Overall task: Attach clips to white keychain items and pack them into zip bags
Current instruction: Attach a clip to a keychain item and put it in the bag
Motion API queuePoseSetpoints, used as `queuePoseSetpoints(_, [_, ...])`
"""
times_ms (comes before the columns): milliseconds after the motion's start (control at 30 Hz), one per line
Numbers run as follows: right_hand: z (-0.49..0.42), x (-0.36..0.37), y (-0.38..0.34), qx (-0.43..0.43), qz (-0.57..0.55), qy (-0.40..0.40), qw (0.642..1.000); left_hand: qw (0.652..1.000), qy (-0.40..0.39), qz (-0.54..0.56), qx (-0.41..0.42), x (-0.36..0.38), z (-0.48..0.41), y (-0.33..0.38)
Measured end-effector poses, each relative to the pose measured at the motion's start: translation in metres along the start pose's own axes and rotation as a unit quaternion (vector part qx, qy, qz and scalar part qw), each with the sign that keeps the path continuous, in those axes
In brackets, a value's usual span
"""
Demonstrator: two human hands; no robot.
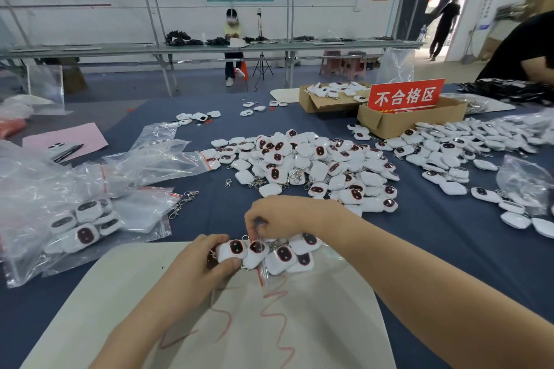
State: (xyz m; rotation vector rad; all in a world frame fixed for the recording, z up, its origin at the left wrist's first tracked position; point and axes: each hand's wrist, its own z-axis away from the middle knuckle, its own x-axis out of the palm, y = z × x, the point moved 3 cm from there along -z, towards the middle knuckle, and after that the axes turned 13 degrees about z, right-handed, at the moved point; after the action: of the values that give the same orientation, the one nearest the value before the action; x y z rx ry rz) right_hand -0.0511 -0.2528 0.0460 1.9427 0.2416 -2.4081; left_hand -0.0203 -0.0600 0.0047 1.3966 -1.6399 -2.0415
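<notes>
**Clip fitting, head view.** The left hand grips a white keychain item between thumb and curled fingers, dark window up, presumably to steady it and present its ring. The right hand, just beyond, has its fingertips closed in a pinch on a small metal clip at that ring; whether it is hooked on cannot be told. More items lie touching, just right of the left hand, apparently on a zip bag. The heap lies well beyond both hands on the tabletop.

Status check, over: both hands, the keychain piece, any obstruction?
Left hand grips white plastic keychain item. Right hand pinches its small metal ring. More white keychain items crowd alongside; no obstruction seen.
</notes>
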Motion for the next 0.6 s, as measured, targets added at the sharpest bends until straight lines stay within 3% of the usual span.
queuePoseSetpoints(233, [-0.003,0.004,0.005,-0.004,-0.051,0.029,0.998,0.998,-0.029,0.032,-0.034,0.016,0.0,0.011])
queuePoseSetpoints(467, [0.002,0.001,0.01,0.001,-0.14,0.047,0.989,0.965,-0.013,0.228,-0.132,0.027,-0.01,0.014])
queuePoseSetpoints(600, [0.004,-0.001,0.01,0.005,-0.154,0.067,0.986,0.958,0.003,0.249,-0.143,0.031,-0.017,0.017])
